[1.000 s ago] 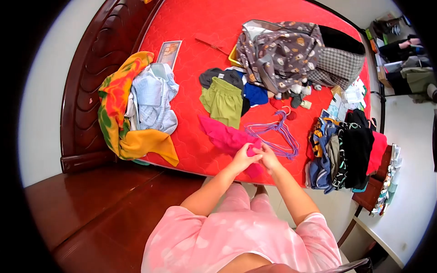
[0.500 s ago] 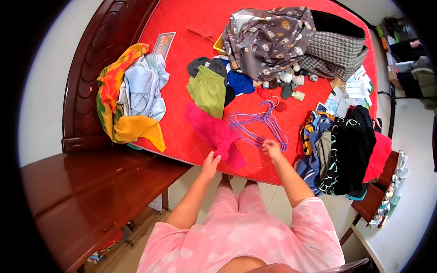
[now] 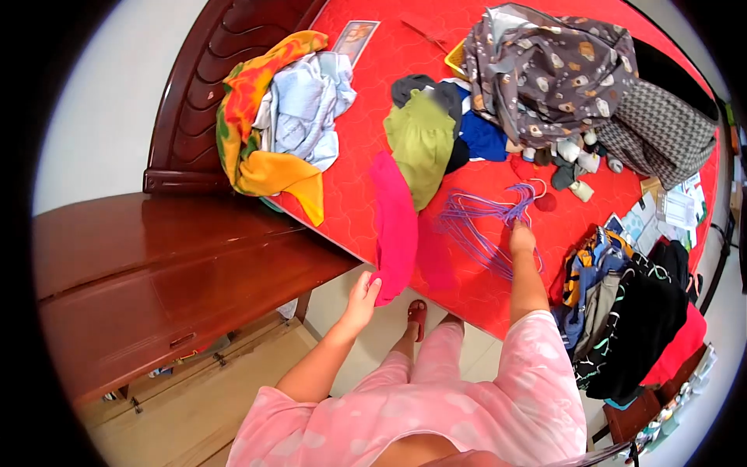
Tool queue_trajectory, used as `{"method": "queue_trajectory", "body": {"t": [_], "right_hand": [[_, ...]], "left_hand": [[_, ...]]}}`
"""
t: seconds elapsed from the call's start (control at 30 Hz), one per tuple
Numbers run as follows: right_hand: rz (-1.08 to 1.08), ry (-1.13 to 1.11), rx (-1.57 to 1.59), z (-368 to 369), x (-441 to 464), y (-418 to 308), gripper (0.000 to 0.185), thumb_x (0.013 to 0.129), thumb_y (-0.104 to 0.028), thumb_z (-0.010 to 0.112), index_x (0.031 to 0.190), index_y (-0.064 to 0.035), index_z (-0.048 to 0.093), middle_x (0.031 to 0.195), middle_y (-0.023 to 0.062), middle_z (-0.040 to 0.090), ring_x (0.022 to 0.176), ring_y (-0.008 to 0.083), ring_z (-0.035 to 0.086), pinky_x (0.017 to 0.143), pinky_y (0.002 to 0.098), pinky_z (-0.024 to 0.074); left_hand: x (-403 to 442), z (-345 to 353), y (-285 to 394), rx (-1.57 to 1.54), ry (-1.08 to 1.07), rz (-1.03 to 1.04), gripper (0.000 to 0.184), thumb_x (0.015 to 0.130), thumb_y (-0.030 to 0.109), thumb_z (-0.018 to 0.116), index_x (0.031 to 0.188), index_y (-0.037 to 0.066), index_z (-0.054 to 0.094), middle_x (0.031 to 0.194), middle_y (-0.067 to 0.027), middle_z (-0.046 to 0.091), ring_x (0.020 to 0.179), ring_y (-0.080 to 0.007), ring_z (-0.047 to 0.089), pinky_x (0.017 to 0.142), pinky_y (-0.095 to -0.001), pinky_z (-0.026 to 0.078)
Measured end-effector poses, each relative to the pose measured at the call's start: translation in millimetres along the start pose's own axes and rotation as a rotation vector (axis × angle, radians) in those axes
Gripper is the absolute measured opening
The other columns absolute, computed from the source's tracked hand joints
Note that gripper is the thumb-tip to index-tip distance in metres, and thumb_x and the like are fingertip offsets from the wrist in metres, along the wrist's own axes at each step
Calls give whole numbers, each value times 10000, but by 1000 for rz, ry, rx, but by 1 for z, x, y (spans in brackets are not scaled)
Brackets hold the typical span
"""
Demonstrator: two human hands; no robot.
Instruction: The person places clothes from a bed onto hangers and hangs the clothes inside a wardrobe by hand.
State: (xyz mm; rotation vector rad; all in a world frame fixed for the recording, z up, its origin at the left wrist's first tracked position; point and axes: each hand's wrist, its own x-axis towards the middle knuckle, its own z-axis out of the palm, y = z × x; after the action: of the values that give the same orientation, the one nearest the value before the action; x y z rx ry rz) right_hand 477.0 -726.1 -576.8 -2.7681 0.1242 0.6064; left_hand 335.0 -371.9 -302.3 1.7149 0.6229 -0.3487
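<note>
My left hand is closed on the lower end of a bright pink cloth, which hangs at the bed's front edge and stretches up beside a green garment. My right hand is closed around purple wire hangers near their hooks, and its fingers are partly hidden. The hangers are blurred and fan out to the left over the red mattress.
Yellow-orange cloth and light blue clothes lie at the left. A patterned grey cloth, small socks and a clothes pile are at the right. A dark wooden surface adjoins the bed.
My right hand let go of the pink cloth, moved right and took hold of the hangers. My left hand drew the cloth down and left. The view has shifted.
</note>
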Motion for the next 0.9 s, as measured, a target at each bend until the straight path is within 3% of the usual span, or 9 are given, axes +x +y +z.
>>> {"method": "queue_trajectory", "body": {"t": [0.1,0.23,0.33,0.53,0.57,0.67,0.73,0.87,0.9], "right_hand": [[71,13,-53,5,-3,0,374,785,-140,581,1129,-34,480,990,171,628,913,341,622,766,447,514],[80,-80,-51,-38,-40,-13,263,780,-185,562,972,-5,563,942,197,638,873,348,626,762,451,511],[15,226,218,-39,-60,-19,186,782,-152,546,879,1,588,912,214,634,838,366,623,731,445,493],[-93,99,609,-115,-151,-79,125,782,-109,525,819,10,521,712,234,553,704,346,574,660,404,453],[-152,157,721,-119,-167,-86,123,784,-82,564,769,-12,464,692,150,558,627,247,534,623,343,442],[-194,132,1044,-138,-217,-118,209,767,-57,644,798,-51,438,806,58,601,632,147,502,601,303,431],[-344,87,1198,-170,-260,-156,342,731,-62,727,851,-86,407,1014,20,611,683,89,460,618,273,420],[-429,109,1243,-225,-355,-256,442,687,-81,781,900,-86,393,1201,75,573,731,79,428,658,243,406],[-459,129,1245,-228,-371,-274,422,683,-50,768,889,-73,401,1109,70,598,720,92,450,663,255,421]], "left_hand": [[-6,-12,-2,4,46,53,137,962,134,454,944,4,494,832,-17,536,793,-66,471,716,-239,418],[-18,-31,14,72,103,153,168,963,162,452,972,1,497,884,-54,563,848,-103,500,780,-273,427],[-30,-45,36,121,121,206,137,961,136,447,1014,21,500,955,-18,543,901,-84,482,833,-249,405],[-51,-75,71,107,138,420,195,962,194,451,973,6,501,883,-56,541,863,-114,491,804,-273,417],[-56,-80,82,80,113,450,191,962,192,451,973,8,500,882,-49,535,862,-110,488,804,-271,417],[-87,-93,112,-148,-12,463,183,964,191,454,988,14,494,901,-26,525,869,-92,480,807,-257,415],[-104,-103,122,-215,-101,548,150,966,172,457,1006,32,492,945,-10,531,892,-71,481,816,-237,412],[-162,-119,158,-349,-231,637,91,967,140,454,993,63,494,950,8,541,897,-45,488,813,-223,415],[-174,-127,162,-371,-284,681,82,967,138,454,986,69,493,939,13,540,884,-42,491,806,-223,417]]}}
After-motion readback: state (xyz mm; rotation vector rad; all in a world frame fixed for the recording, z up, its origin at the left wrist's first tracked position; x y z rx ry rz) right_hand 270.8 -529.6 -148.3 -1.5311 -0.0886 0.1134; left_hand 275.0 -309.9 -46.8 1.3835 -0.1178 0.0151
